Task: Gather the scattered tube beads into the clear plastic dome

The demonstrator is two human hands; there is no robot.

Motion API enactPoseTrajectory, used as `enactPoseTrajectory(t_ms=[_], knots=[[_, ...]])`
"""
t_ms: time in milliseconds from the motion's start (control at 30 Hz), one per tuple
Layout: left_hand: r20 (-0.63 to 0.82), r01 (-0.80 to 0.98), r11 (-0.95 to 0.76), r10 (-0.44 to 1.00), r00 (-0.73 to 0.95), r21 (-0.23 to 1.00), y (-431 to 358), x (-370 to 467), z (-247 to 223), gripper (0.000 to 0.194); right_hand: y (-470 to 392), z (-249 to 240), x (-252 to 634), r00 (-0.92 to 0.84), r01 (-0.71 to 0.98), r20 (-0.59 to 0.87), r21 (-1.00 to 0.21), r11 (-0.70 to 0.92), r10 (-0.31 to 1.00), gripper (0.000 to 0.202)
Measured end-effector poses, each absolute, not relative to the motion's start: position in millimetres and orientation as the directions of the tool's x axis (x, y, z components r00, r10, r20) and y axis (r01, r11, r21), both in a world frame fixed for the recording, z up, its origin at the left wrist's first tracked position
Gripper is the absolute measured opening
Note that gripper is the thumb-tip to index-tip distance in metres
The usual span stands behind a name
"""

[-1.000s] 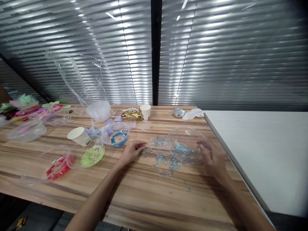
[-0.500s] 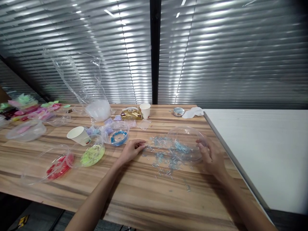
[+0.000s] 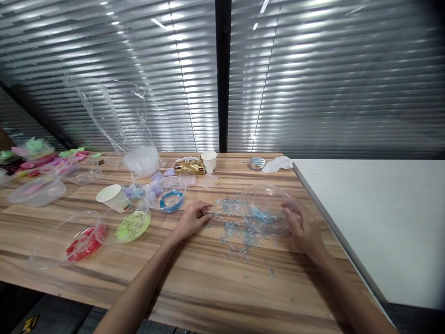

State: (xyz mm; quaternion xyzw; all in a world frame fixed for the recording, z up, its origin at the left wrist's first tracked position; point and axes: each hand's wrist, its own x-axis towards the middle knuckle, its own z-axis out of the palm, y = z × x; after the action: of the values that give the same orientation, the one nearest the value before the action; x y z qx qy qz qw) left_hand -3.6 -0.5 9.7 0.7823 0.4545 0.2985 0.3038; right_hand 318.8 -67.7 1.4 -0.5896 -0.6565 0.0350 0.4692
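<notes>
Loose pale-blue tube beads [image 3: 229, 227] lie scattered over the wooden table. A clear plastic bowl [image 3: 269, 227] stands at their right side with more blue beads [image 3: 261, 214] in it. My right hand [image 3: 301, 225] grips the bowl's right rim between thumb and fingers. At the left edge of the scattered beads, my left hand [image 3: 196, 217] rests low with thumb and fingertips pinched together; whatever is between them is too small to make out. Left of that hand stands another clear bowl [image 3: 182, 190] with darker blue beads in its bottom.
Clear bowls with yellow-green beads [image 3: 134, 226] and red beads [image 3: 86, 243] stand at left, near a tilted paper cup [image 3: 114, 197]. Farther back are a gold packet [image 3: 189, 167], another paper cup [image 3: 209, 162], a round tin [image 3: 257, 162] and a tissue [image 3: 278, 163].
My left hand's fingers have curled slightly closer together, with a small shift to the right. My right hand keeps its hold on the bowl, and the view has tilted slightly.
</notes>
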Motion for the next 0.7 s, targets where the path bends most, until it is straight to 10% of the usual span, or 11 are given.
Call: enactPoseTrajectory(t_ms=[700], knots=[[0.16, 0.537, -0.402, 0.883, 0.441, 0.742, 0.5, -3.3, 10.1, 0.029, -67.8, 4.6, 317.0, 0.1, 0.729, 0.567, -0.602, 0.327, 0.818, 0.041]])
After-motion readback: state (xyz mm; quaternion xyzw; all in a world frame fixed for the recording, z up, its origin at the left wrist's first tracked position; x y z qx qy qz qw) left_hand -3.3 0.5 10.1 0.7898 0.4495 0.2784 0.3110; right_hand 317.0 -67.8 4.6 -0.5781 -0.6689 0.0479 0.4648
